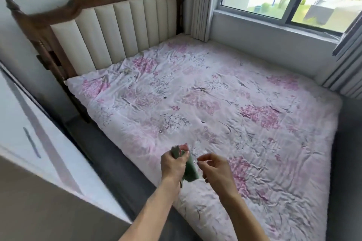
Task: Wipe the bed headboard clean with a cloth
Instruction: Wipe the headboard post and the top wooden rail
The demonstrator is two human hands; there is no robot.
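Two hands over bed's near edge | left hand (173,164) fingers grip green cloth (189,169); right hand (213,168) loosely curled, empty, just beside it | headboard (117,31) well apart, unwiped | step: we ready cloth | next: carry it to headboard.

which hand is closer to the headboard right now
Left. The left hand, gripping the green cloth, is over the bed's near edge, on the headboard side. The right hand is beside it, slightly farther away.
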